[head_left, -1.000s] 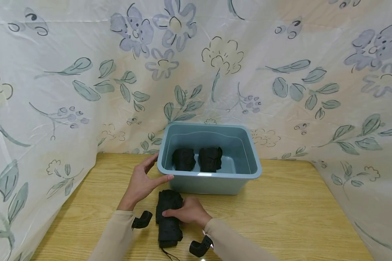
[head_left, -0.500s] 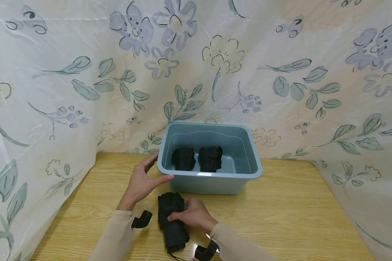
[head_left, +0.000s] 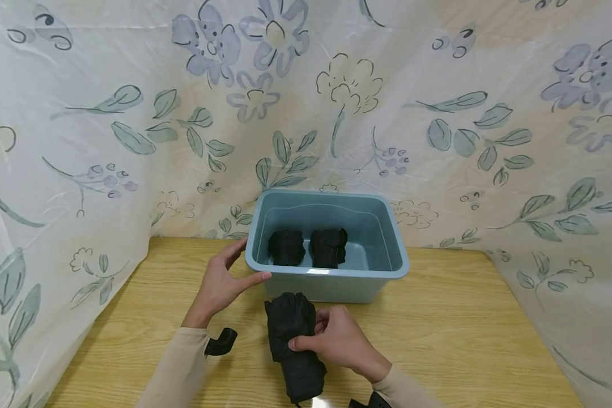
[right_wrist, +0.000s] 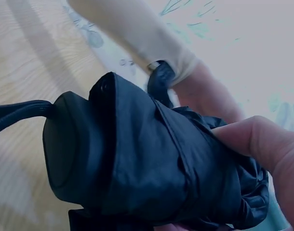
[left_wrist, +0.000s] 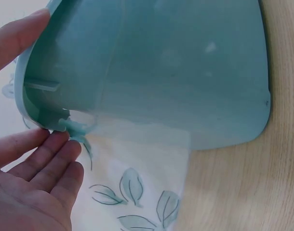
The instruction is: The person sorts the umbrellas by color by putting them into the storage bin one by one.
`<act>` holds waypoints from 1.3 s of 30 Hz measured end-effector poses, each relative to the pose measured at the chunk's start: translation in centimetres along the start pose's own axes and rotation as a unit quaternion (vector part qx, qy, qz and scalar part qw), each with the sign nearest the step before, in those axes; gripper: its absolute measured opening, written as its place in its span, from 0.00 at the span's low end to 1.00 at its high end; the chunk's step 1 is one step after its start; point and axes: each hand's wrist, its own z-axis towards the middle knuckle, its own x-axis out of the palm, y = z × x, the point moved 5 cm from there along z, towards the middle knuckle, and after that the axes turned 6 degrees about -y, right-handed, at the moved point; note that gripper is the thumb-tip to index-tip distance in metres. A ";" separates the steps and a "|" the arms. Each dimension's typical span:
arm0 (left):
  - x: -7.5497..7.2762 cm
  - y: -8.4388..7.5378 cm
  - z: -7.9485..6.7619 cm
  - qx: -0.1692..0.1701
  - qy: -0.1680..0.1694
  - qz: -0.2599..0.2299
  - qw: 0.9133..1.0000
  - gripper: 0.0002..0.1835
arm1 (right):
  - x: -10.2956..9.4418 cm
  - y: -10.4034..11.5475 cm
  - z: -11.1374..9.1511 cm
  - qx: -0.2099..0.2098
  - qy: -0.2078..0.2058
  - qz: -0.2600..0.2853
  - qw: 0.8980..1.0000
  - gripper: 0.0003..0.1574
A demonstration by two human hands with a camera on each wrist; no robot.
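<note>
My right hand [head_left: 344, 340] grips a folded black umbrella [head_left: 290, 323], thumb across its top and fingers round the far side. In the right wrist view, the umbrella [right_wrist: 142, 159] shows its handle end with a cord loop [right_wrist: 21, 113] hanging off it. It is tilted, its far end close to the front wall of a blue-green plastic bin [head_left: 331, 288]. At the bin's front left corner, my left hand [head_left: 221, 283] holds the rim, thumb at the front and fingers along the left side. Two more black folded bundles [head_left: 287, 247] lie inside the bin, on its left and middle.
The bin stands on a wooden table [head_left: 449, 328] near the back edge. A floral-patterned sheet [head_left: 413, 113] hangs behind the table and along both sides. A black wrist camera [head_left: 221, 342] sits on my left wrist.
My right hand has lifted the umbrella and carried it to the right, its lower end swinging rightward. The left hand keeps its hold on the bin, which has not moved.
</note>
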 end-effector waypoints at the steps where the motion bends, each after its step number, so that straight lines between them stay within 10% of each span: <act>1: 0.0 0.0 0.0 0.001 0.000 0.001 1.000 0.40 | -0.5 0.3 -0.2 -0.006 -0.001 0.002 1.000 0.26; 19: 0.0 1.0 0.3 -0.005 0.000 0.004 1.000 0.41 | -8.6 8.0 -2.4 -0.066 -0.065 -0.059 0.994 0.26; 26: 0.1 3.4 0.7 -0.004 -0.004 0.010 1.000 0.42 | -12.0 9.9 -1.1 -0.062 -0.098 -0.072 0.991 0.29; 34: -0.1 0.8 0.3 -0.008 0.002 -0.002 1.000 0.41 | -15.1 11.7 0.9 -0.063 -0.136 -0.104 0.983 0.32; 39: 0.1 2.5 0.6 -0.008 -0.001 -0.005 1.000 0.42 | -16.7 11.8 2.7 -0.053 -0.151 -0.110 0.981 0.33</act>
